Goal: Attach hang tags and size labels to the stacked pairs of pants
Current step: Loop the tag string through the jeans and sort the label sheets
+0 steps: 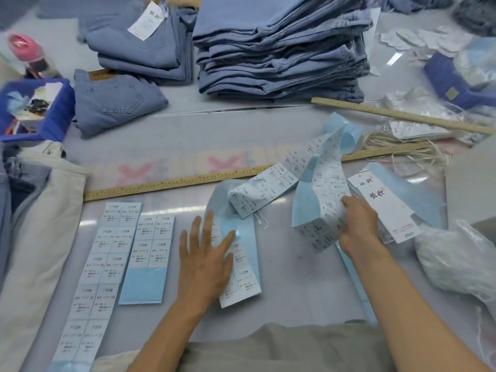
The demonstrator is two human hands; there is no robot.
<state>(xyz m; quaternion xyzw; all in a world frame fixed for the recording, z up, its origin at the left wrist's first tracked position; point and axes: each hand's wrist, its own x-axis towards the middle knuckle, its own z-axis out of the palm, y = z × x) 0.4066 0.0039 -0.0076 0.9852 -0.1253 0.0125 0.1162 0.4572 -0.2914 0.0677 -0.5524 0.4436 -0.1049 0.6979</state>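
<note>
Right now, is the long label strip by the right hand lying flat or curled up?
Curled up. The long label strip loops and twists above the table, gripped by the right hand, unlike the flat strips at left.

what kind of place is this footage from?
Probably a garment factory's finishing or packing table. A tall stack of folded blue jeans sits at the back, sheets of size-label stickers lie on the table, and a pile of hang tags sits by the right hand.
</note>
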